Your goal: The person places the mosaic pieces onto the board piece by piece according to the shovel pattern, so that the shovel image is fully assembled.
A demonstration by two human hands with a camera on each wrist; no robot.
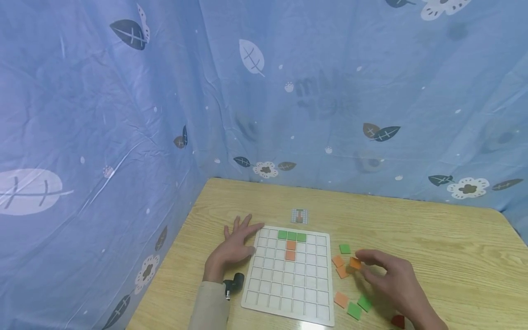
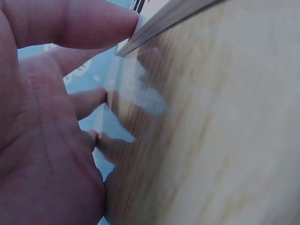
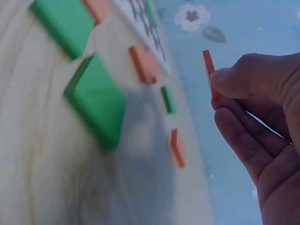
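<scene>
A white grid board lies on the table. Three green tiles sit side by side in its top row, and two orange tiles run down below the middle one. With fairly straight fingers my left hand rests at the board's upper left; its thumb touches the board's edge in the left wrist view. Right of the board, my right hand pinches an orange square tile between thumb and fingers, raised over the table. Loose orange tiles and green tiles lie around that hand.
Behind the board lies a small card with a printed grid pattern. A black object is by my left wrist. Near my right forearm there is a dark red piece. Blue patterned cloth hangs behind and left of the table.
</scene>
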